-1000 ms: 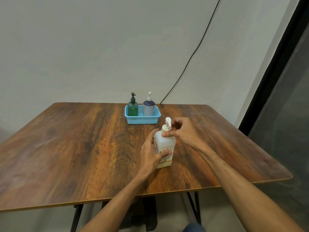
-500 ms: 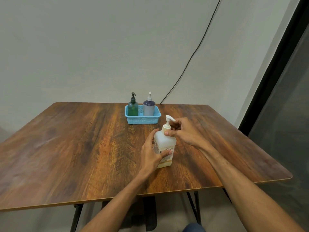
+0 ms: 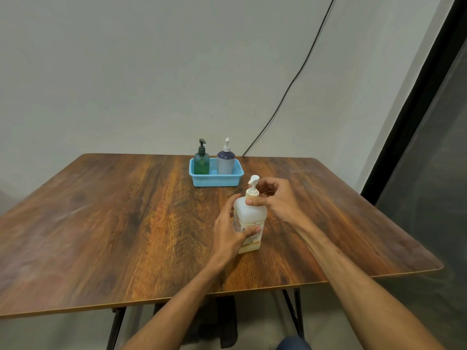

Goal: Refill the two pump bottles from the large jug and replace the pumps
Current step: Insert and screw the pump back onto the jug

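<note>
On wooden table (image 3: 101, 210) by grey wall (image 3: 126, 72): left hand (image 3: 227, 231) grips jug (image 3: 250, 221), right hand (image 3: 275, 198) pinches pump collar.

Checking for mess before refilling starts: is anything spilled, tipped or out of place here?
Nothing stands out. The jug stands upright on the table, held by the left hand and right hand. Both pump bottles stand upright in the blue basket, no spill visible.

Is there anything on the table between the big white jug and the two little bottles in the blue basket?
Nothing visible. The white jug, held by the left hand and right hand, stands in front of the blue basket. Only bare table lies between; the green bottle and grey bottle sit inside.
</note>
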